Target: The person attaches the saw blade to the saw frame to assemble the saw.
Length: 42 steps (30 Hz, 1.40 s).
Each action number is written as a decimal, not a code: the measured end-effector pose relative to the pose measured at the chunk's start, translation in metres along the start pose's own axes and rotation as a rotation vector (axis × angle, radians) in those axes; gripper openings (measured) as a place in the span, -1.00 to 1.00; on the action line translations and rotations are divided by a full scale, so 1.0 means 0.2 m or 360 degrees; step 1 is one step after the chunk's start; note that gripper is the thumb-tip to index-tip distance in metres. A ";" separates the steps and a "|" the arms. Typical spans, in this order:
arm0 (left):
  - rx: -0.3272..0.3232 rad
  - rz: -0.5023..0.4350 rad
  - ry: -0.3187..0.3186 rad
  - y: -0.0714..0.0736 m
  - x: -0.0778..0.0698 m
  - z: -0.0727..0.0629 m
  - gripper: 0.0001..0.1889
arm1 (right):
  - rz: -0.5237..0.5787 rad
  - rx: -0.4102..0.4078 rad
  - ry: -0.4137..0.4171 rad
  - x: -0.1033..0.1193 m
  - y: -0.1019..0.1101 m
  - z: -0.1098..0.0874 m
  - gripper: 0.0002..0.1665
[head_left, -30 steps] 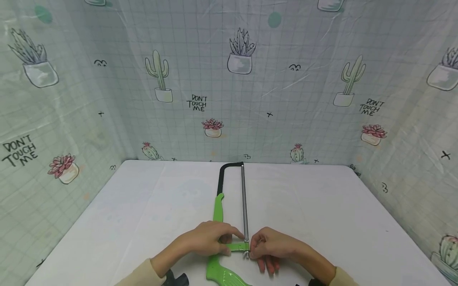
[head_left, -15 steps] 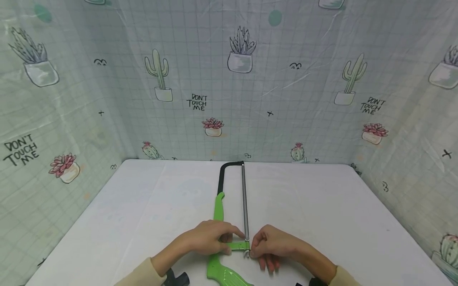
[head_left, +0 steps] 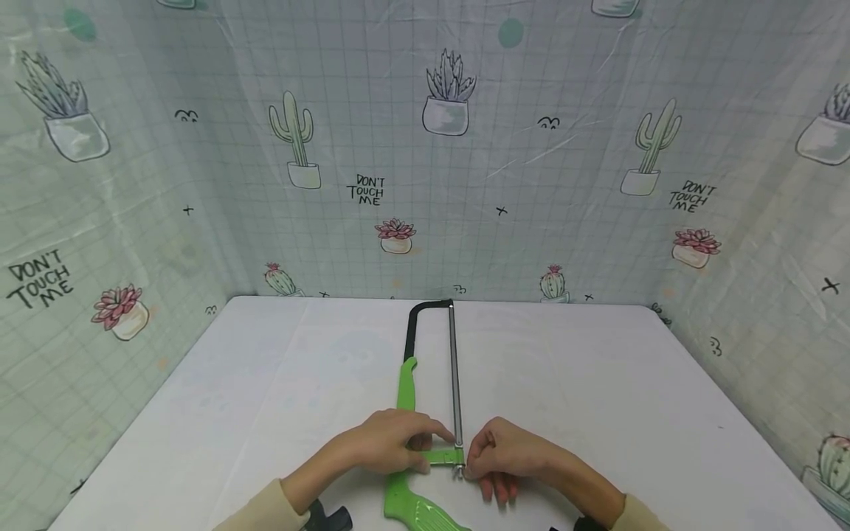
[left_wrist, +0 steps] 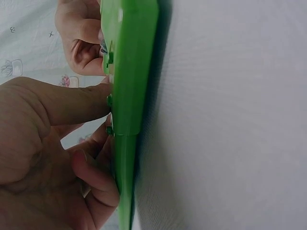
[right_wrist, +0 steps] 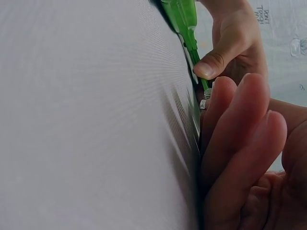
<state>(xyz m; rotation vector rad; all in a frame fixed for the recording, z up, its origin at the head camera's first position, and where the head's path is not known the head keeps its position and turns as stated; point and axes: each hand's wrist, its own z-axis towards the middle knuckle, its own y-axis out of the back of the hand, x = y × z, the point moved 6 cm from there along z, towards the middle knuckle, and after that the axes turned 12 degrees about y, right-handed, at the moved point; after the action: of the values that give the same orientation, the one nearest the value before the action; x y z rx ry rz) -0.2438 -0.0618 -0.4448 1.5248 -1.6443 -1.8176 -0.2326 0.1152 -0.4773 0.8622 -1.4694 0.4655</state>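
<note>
A hacksaw [head_left: 406, 387] with a green handle and frame and a black front bow lies flat on the white table, bow end away from me. Its grey blade [head_left: 454, 369] runs along the right side. My left hand [head_left: 385, 441] grips the green crossbar at the near end, thumb on the near side and index finger reaching towards the blade's end. At the crossbar's right tip sits a silver wing nut [head_left: 458, 472]. My right hand [head_left: 508, 451] pinches it between thumb and index finger; the other fingers [right_wrist: 237, 129] rest low beside the table.
The white table [head_left: 598, 383] spreads around the saw. A dark cylindrical object [head_left: 328, 518] is by the left forearm, and another dark piece [head_left: 586, 523] by the right one. Cactus-print cloth [head_left: 332, 147] walls off the back and sides.
The hands and hacksaw hold nearly the same place throughout. The wing nut looks slightly turned under my right fingers; the head view shifts a little.
</note>
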 end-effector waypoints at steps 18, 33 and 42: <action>-0.0016 0.0021 -0.0014 -0.01 0.00 0.00 -0.54 | -0.0016 -0.0001 0.0036 0.01 -0.01 0.01 -0.71; 0.0002 -0.0030 -0.0015 0.00 0.00 0.01 -0.52 | 0.0083 0.0082 0.0032 0.01 -0.02 0.01 -0.74; 0.0016 -0.0052 -0.0005 0.00 0.01 0.01 -0.52 | 0.0129 0.0135 0.0030 0.00 -0.02 0.01 -0.87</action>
<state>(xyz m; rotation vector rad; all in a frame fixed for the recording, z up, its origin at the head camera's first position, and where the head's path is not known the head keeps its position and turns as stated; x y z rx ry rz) -0.2467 -0.0628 -0.4467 1.5625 -1.6420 -1.8316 -0.2313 0.1104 -0.4776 0.8649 -1.4797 0.5987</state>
